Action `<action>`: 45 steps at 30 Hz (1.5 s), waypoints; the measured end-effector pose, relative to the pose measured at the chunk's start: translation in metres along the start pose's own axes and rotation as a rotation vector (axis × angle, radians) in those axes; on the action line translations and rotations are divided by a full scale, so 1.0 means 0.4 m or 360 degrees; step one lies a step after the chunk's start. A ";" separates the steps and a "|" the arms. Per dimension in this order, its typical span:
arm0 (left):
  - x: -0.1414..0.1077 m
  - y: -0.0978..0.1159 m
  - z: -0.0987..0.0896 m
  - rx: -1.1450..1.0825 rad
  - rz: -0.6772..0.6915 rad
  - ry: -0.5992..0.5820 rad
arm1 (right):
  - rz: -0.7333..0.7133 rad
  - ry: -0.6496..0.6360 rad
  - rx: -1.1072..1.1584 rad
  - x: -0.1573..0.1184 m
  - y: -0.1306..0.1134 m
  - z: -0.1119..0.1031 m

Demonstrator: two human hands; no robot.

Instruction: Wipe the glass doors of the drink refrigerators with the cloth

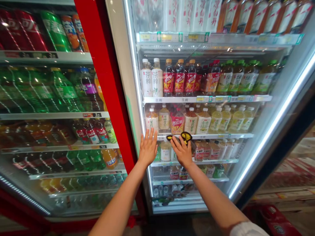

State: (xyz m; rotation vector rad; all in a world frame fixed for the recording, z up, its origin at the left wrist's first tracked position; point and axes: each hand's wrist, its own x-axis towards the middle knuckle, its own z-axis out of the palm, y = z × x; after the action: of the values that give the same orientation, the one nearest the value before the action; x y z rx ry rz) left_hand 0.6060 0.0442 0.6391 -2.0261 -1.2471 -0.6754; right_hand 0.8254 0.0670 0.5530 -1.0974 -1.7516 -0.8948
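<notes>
Both arms reach forward toward a lit drinks fridge. My left hand [148,147] is raised near the fridge's left edge, its fingers stretched out and nothing held. To its right, my right hand [182,151] has its fingers spread, and a black-and-yellow butterfly-shaped item [186,137] shows just beyond the fingertips. Whether the right hand touches that item cannot be made out. Behind the hands, a shelf edge [221,136] carries bottles with pale labels and a pink-labelled bottle [177,120].
On the left stands a second fridge with a red frame [104,85], holding cans and green soda bottles [65,87]. Red-labelled tea bottles [179,78] line a higher shelf. A bright light strip [273,123] runs down the right side. A red object [278,219] lies low at the right.
</notes>
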 end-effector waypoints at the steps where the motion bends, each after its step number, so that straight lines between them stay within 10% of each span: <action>1: 0.004 0.011 0.004 0.0005 -0.0007 -0.0012 | -0.0095 -0.0007 0.0021 0.009 -0.001 0.002; 7: 0.040 0.089 0.023 -0.0040 -0.0029 -0.0058 | 0.0041 0.0110 -0.0022 0.095 0.138 -0.042; 11: 0.034 0.137 0.045 -0.0094 -0.0002 -0.0089 | 0.0333 0.0053 -0.0045 0.003 0.200 -0.064; 15: 0.019 0.159 0.061 -0.0108 0.0079 -0.0090 | 0.0138 -0.0081 -0.0037 -0.079 0.142 -0.048; 19: 0.040 0.175 0.069 -0.0123 0.0112 -0.0083 | -0.0099 -0.0067 -0.0019 -0.012 0.140 -0.050; 23: 0.073 0.215 0.082 -0.0156 0.0125 -0.0070 | 0.0182 -0.0072 -0.0056 0.049 0.272 -0.097; 29: 0.082 0.286 0.117 -0.0217 0.0038 -0.0014 | 0.0560 -0.0124 -0.0081 -0.095 0.320 -0.101; 35: 0.122 0.346 0.115 -0.0164 0.0170 -0.0050 | 0.0050 -0.0214 -0.0007 -0.105 0.310 -0.081; 40: 0.147 0.398 0.110 -0.0137 0.0148 -0.0144 | 0.0559 -0.0050 -0.0068 -0.127 0.442 -0.118; 45: 0.134 0.440 0.114 -0.0115 0.0161 -0.0226 | 0.0517 0.0042 -0.0162 -0.210 0.380 -0.086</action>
State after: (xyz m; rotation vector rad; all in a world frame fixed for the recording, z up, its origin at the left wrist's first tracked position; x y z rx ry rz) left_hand 0.7917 0.0507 0.6014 -2.2135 -1.2052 -0.5441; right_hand 0.9965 0.0648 0.5078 -1.3826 -1.4641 -0.7972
